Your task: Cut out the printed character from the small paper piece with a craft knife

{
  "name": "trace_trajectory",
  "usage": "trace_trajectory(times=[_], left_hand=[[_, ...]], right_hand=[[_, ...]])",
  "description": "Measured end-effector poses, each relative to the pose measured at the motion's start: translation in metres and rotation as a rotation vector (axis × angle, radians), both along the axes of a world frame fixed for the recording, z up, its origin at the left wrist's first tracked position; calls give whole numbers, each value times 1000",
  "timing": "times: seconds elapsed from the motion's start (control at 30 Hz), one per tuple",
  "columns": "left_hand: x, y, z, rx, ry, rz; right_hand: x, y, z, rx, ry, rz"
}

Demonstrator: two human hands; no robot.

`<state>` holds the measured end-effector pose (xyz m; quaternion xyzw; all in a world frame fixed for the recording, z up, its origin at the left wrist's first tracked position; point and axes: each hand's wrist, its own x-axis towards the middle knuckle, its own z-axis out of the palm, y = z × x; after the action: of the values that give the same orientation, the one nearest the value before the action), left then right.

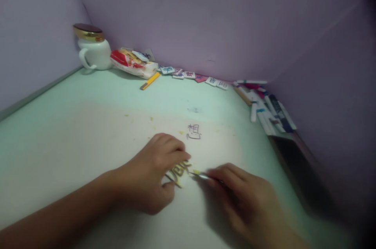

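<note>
My left hand (154,172) reaches in from the left, its thumb and fingers closed around a small cut piece (179,170) with dark strokes and yellowish edges, lying on the table. Part of that piece is hidden under the fingers. Opposite it, my right hand (246,192) grips a slim craft knife (203,176) like a pen; its silver front end points left, the tip close to the piece. Whether the tip touches it I cannot tell. A small yellow scrap (196,171) lies by the tip. Just beyond the hands, a purple handwritten character (194,131) marks the pale surface.
Yellow crumbs (151,118) are scattered on the pale green table (96,92). Along the back wall stand a white mug (98,55) with a gold-rimmed lid, a red-and-white packet (133,63), a yellow cutter (150,81) and several character tiles (189,74). Markers (261,112) and a dark slab (296,174) lie right.
</note>
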<state>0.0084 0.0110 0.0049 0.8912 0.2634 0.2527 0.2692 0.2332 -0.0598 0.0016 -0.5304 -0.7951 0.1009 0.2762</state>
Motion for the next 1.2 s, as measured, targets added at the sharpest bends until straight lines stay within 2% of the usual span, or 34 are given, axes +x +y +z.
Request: trace_trajectory(times=[0.17, 0.47, 0.87, 1.13, 1.2], left_hand=[[0, 1, 3, -9, 26, -18], [-3, 3, 1, -9, 53, -35], [-2, 3, 1, -11, 61, -25], [-2, 3, 1, 1, 50, -26], [-2, 3, 0, 6, 47, -27]], right_hand=[[-2, -4, 0, 0, -38, -47], [0, -3, 3, 58, -90, -48], [-4, -4, 11, 25, -188, -28], [-6, -7, 11, 111, -202, -37], [-7, -8, 12, 83, -211, -55]])
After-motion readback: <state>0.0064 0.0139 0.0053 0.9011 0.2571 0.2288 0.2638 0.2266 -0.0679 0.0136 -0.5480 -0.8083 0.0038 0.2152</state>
